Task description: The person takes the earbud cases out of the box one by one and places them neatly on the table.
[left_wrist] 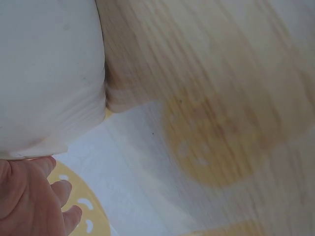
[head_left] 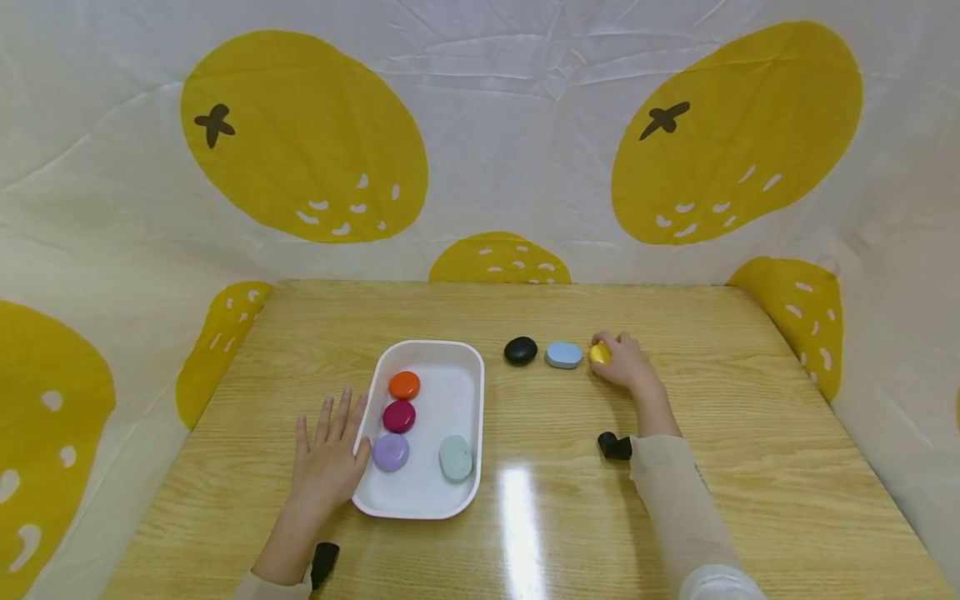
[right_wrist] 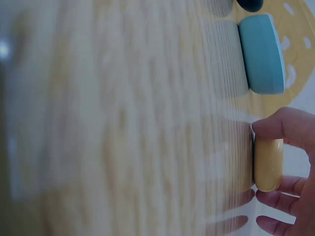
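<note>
1. Head view: the right hand [head_left: 626, 363] held the yellow piece [head_left: 599, 354], thumb and fingers closed around it, over the wooden table [head_left: 757, 417], to the right of the white tray [head_left: 435, 400].
2. The right wrist view showed the yellow piece between thumb and fingers, right at the table top; whether it touched the wood I cannot tell.
3. Just beside it, on the side toward the tray, sat the blue piece [head_left: 563, 356], then the black piece [head_left: 521, 351], making a row.
4. The left hand [head_left: 327, 462] lay at the tray's left side, fingers straight and slightly spread, thumb at the rim, gripping nothing.
5. Inside the tray, the orange piece [head_left: 404, 385], the crimson piece [head_left: 399, 416] and the purple piece [head_left: 391, 452] lined the left side; the pale green piece [head_left: 455, 458] lay near the right wall.
6. Behind the table hung a white cloth [head_left: 517, 167] with large yellow fruit prints.
</note>
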The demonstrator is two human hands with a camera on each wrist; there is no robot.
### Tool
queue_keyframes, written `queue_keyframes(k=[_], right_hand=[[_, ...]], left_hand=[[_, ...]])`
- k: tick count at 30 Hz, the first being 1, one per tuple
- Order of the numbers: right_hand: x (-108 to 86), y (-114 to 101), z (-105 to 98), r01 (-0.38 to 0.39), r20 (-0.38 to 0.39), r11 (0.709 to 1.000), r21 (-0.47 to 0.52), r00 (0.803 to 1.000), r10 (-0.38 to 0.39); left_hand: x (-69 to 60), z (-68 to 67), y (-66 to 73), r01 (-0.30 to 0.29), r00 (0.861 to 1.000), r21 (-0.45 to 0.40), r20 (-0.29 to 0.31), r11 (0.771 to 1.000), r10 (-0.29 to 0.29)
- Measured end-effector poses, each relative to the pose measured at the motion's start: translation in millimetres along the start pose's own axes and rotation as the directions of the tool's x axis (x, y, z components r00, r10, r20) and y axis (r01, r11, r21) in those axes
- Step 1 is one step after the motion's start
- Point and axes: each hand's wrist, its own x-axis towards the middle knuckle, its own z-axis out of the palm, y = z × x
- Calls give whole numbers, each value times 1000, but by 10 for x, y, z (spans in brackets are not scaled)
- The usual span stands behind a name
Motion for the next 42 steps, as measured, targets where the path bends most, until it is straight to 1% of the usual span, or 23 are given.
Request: queue_keyframes(k=[3,11,14,17,20,22,24,26,28,30,33,35,37,38,42], right_hand=[[4,-3,14,-8,13,1000,-18,1000,8],[-1,-2,16,3,11,1000,-24,1000,-3],[-12,-15,2,-4,8,1000,-1,1000,4],[-21,-57,-33,2,-21,1000,21,1000,-1],[-35,-187,-106,46,-67,999,23,997,-44],[-53,-339,-164,95,-89,995,25,992,-92],[-82,-533,-211,159,-99,987,24,983,-156],[-117,-747,-224,235,-102,972,15,967,-232],[-157,-972,-202,316,-101,949,-7,944,-315],[-194,-1195,-148,401,-98,915,-44,910,-403],[-236,-1508,-29,521,-76,848,-93,846,-528],[-251,-1683,67,582,-41,805,-119,807,-590],[-257,-1827,177,625,10,768,-141,776,-631],[-257,-1888,237,641,42,752,-155,765,-643],[-242,-2073,470,707,155,672,-220,705,-692]], left_hand=[[-4,2,2,-1,1000,-1,-3,1000,1],[-6,-13,12,-2,1000,-6,-9,1000,2],[-12,-24,15,-1,1000,-9,-5,1000,1],[-16,-33,17,1,1000,-14,-1,1000,-1],[-15,-28,14,2,1000,-15,-1,1000,-2],[-12,-22,13,2,1000,-8,-4,1000,-2],[-11,-16,12,1,1000,-5,-5,1000,-1],[-9,-12,11,1,1000,-1,-5,1000,-1],[-7,-17,13,2,1000,-2,-4,1000,-2],[-6,-20,13,2,1000,-2,-5,1000,-2],[-3,-24,17,1,1000,-2,-9,1000,-2],[0,-24,17,1,1000,-2,-9,1000,-1],[2,-22,18,3,1000,-2,-8,1000,-3],[4,-21,19,3,1000,-2,-8,1000,-3],[3,-18,20,4,1000,-3,-2,1000,-4]])
